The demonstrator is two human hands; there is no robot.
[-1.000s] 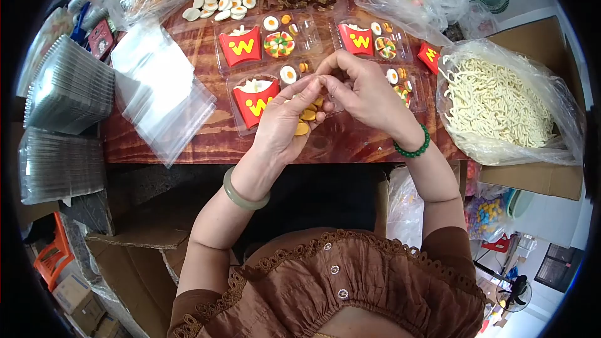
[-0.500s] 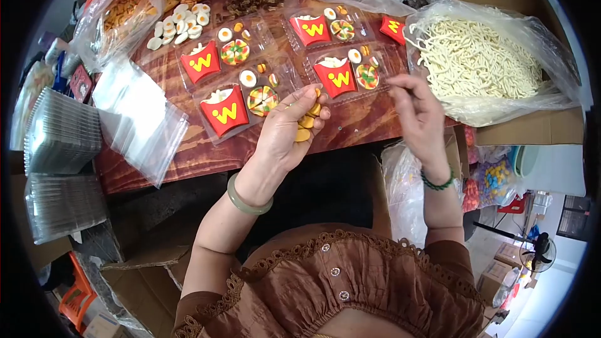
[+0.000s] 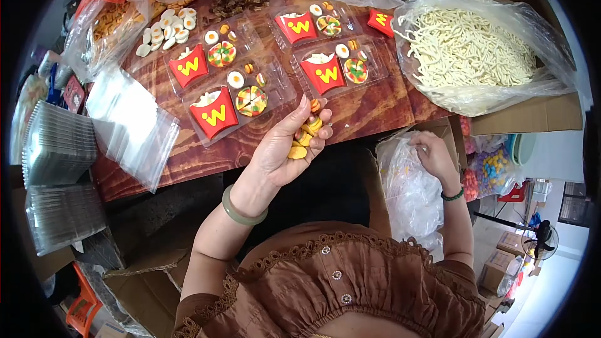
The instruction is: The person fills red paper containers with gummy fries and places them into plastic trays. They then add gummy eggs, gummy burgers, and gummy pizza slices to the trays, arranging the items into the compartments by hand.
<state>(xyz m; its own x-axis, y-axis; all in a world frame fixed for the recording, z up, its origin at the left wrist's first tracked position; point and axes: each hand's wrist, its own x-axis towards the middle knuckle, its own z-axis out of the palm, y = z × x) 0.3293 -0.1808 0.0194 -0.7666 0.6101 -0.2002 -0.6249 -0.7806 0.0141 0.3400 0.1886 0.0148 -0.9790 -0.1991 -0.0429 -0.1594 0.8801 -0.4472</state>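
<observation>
In my half-closed left hand (image 3: pixel 282 150) are several miniature burgers (image 3: pixel 305 136), with orange and yellow parts showing between the thumb and fingers. My right hand (image 3: pixel 435 158) is down at the open cardboard box, its fingers bent at the rim of a clear plastic bag (image 3: pixel 410 191); whatever its fingertips hold is hidden. On the table, beyond my left hand, clear plastic trays (image 3: pixel 285 91) hold red fries cartons (image 3: pixel 213 112) with a yellow letter, round pizzas (image 3: pixel 251 101), fried eggs (image 3: pixel 236 79) and small burgers (image 3: pixel 248 69).
Loose egg pieces (image 3: pixel 168 29) lie at the back left beside dark brown pieces (image 3: pixel 236 1). A bag of pale strands (image 3: pixel 476 53) stands at the right by a small red carton (image 3: pixel 380 22). Clear sleeves (image 3: pixel 131 122) and stacked trays (image 3: pixel 59 144) are at the left.
My right hand has moved down from above the table edge to the plastic bag in the box. My left hand keeps the burgers, with its thumb lifted further from them.
</observation>
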